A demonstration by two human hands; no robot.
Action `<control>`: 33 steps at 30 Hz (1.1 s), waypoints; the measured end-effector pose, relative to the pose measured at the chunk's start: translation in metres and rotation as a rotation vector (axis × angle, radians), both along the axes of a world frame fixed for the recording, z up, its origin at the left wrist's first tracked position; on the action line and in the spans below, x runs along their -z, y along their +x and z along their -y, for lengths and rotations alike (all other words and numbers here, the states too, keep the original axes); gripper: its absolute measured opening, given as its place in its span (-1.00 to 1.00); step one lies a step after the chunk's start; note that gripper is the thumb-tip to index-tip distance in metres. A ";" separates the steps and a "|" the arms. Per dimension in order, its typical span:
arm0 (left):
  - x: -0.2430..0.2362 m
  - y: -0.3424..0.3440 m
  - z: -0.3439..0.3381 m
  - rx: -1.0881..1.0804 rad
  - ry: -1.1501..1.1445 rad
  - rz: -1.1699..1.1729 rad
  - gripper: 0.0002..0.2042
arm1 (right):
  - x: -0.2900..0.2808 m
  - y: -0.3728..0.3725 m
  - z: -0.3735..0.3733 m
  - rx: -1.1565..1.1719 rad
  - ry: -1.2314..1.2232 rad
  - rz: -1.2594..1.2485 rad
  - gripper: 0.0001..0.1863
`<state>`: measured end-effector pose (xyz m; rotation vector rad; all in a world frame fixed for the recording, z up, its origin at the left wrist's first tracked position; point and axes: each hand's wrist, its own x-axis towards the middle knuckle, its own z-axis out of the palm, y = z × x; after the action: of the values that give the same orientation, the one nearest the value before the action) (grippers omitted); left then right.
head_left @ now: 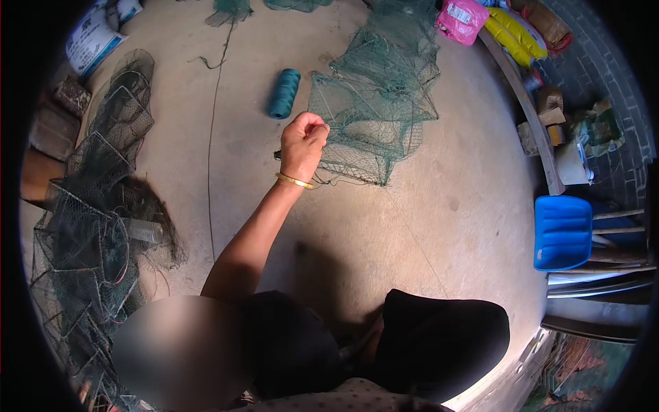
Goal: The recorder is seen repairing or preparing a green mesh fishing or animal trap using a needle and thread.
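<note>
Net beside curled left grip; teal spool near.

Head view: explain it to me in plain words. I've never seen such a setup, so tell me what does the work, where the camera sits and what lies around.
There is no machine: a person works bare-handed. The one picture comes from a fisheye camera on their head, looking down, so straight edges bend near the rim. The left hand, with a gold bangle at the wrist, is curled closed at the green net's left edge; whether it grips a strand is too small to tell. The right hand is not in view. On the floor, a teal spool lies just beyond the hand, and a dark net stretches along the left.
</note>
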<state>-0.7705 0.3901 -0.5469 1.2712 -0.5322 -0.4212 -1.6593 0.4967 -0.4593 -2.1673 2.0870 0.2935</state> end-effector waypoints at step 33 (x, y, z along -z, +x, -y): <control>0.012 -0.065 -0.009 -0.047 0.318 1.057 -0.80 | 0.028 0.724 0.232 -0.805 0.106 0.826 -0.77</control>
<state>-0.8354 0.3994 -0.5590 1.7715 -1.3516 0.2687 -0.9357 0.2645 -0.4875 -2.3578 0.7282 -0.3715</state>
